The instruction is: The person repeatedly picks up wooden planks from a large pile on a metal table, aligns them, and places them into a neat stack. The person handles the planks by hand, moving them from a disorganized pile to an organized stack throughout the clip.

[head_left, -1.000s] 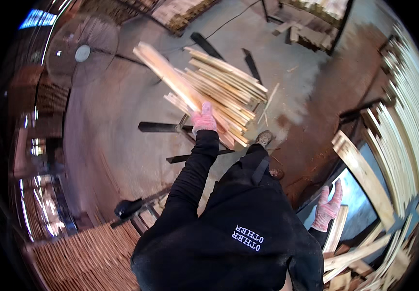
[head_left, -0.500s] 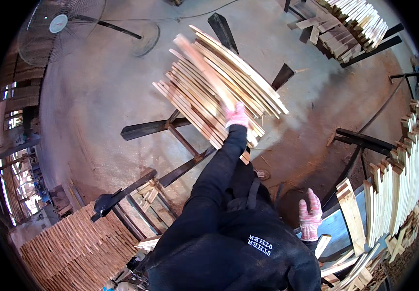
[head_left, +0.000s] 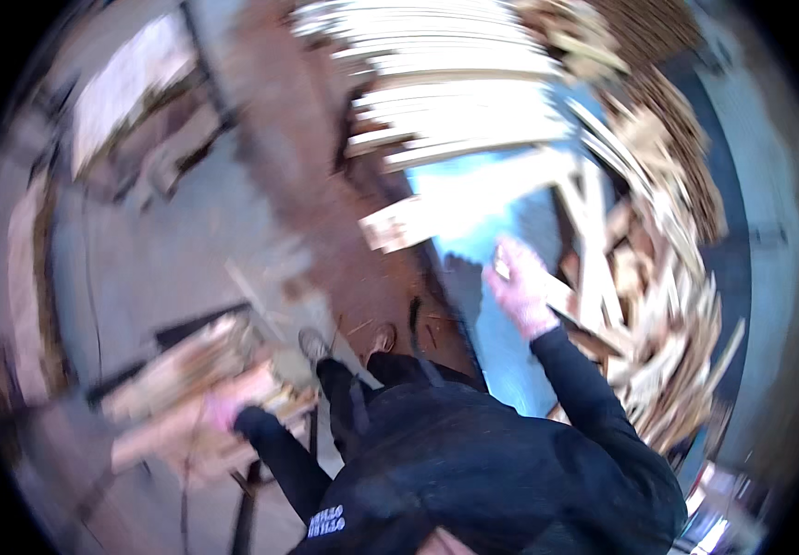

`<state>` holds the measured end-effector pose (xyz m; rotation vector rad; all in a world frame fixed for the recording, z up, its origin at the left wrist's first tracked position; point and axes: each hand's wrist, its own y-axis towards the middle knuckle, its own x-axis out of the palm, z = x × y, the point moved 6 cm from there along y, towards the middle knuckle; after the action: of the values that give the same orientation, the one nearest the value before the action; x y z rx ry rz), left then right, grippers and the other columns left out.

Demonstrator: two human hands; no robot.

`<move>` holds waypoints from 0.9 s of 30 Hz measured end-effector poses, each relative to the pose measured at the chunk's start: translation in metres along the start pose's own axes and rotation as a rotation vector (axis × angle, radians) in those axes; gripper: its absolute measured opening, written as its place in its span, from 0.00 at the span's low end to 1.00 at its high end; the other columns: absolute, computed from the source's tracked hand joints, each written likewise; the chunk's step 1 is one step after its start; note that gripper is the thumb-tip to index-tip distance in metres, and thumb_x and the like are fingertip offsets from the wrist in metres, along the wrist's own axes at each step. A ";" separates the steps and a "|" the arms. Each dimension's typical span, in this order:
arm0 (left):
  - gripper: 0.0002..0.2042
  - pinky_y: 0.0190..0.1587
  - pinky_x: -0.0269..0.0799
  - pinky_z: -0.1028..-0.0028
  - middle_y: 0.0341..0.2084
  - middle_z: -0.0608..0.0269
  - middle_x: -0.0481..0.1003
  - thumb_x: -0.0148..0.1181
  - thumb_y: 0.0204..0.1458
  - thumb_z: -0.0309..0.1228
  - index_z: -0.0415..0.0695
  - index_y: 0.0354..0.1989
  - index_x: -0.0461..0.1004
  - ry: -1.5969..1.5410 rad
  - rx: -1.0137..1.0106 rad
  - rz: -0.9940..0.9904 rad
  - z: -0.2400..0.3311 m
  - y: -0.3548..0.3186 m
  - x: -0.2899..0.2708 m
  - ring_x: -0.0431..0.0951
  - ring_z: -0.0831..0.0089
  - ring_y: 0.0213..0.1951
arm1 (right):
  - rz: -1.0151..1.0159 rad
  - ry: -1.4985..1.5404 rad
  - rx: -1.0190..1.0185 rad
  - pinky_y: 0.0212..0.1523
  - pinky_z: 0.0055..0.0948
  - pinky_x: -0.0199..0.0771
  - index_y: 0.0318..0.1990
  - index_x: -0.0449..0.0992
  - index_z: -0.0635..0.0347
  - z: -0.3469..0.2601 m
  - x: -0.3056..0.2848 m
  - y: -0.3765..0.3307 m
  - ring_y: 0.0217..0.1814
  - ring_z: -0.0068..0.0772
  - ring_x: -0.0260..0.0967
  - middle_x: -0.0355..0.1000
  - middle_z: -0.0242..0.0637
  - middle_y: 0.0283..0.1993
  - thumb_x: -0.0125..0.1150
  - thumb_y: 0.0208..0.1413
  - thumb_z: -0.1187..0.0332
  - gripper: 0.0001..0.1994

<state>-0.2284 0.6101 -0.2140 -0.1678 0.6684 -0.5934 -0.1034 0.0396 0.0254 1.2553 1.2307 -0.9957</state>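
The left hand (head_left: pixel 223 407) seems clamped on a blurred bundle of wooden slats (head_left: pixel 186 388) left of the blue table (head_left: pixel 501 342); right hand (head_left: pixel 521 289) hangs empty, fingers loose. One-handed, slats could slide out.

Black long-sleeved top, pink gloves, brown shoes

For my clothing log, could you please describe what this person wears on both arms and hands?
Both arms are covered by long black sleeves of a dark top. The right hand and left hand each wear a pinkish work glove; motion blur hides finer detail.
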 end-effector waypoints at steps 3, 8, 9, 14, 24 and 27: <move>0.30 0.58 0.63 0.64 0.57 0.49 0.67 0.47 0.56 0.44 0.36 0.64 0.62 -0.283 0.192 -0.017 0.111 -0.088 0.002 0.68 0.65 0.56 | 0.227 -0.332 0.619 0.67 0.51 0.56 0.69 0.55 0.60 0.149 -0.040 -0.015 0.68 0.57 0.56 0.58 0.55 0.67 0.67 0.49 0.50 0.43; 0.25 0.54 0.69 0.70 0.53 0.53 0.71 0.54 0.57 0.31 0.36 0.63 0.62 -0.405 0.459 -0.651 0.257 -0.232 0.069 0.73 0.70 0.51 | -0.130 -0.300 0.901 0.60 0.51 0.65 0.66 0.55 0.58 0.262 -0.008 -0.076 0.63 0.62 0.61 0.63 0.58 0.61 0.68 0.44 0.54 0.42; 0.24 0.53 0.70 0.71 0.52 0.54 0.72 0.55 0.57 0.28 0.36 0.63 0.62 -0.374 0.491 -0.824 0.277 -0.260 0.094 0.74 0.72 0.50 | -0.066 -0.237 0.887 0.56 0.51 0.69 0.64 0.57 0.57 0.268 -0.006 -0.072 0.59 0.61 0.66 0.67 0.57 0.58 0.66 0.46 0.57 0.38; 0.15 0.69 0.48 0.54 0.53 0.47 0.73 0.58 0.51 0.31 0.39 0.45 0.79 0.069 1.386 -1.246 0.333 -0.336 0.218 0.66 0.52 0.62 | -0.061 1.298 0.921 0.44 0.35 0.76 0.57 0.67 0.65 0.268 -0.021 -0.090 0.45 0.42 0.73 0.72 0.49 0.43 0.64 0.53 0.63 0.26; 0.62 0.64 0.62 0.58 0.72 0.45 0.44 0.75 0.34 0.52 0.42 0.72 0.36 0.903 1.141 -1.074 0.324 -0.328 0.352 0.56 0.53 0.69 | 0.433 2.373 0.807 0.49 0.31 0.76 0.53 0.68 0.72 0.130 0.029 -0.120 0.47 0.34 0.73 0.72 0.48 0.46 0.60 0.59 0.60 0.23; 0.59 0.62 0.64 0.59 0.64 0.42 0.60 0.73 0.33 0.57 0.38 0.69 0.45 1.319 1.125 -1.176 0.324 -0.331 0.376 0.63 0.51 0.65 | 0.310 1.491 1.167 0.50 0.35 0.75 0.59 0.63 0.70 0.084 0.090 -0.103 0.50 0.38 0.72 0.71 0.55 0.49 0.56 0.62 0.56 0.27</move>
<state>0.0568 0.1115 -0.0532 1.0694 1.3582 -2.1987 -0.1853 -0.0450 -0.0837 3.3368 1.3223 -0.3379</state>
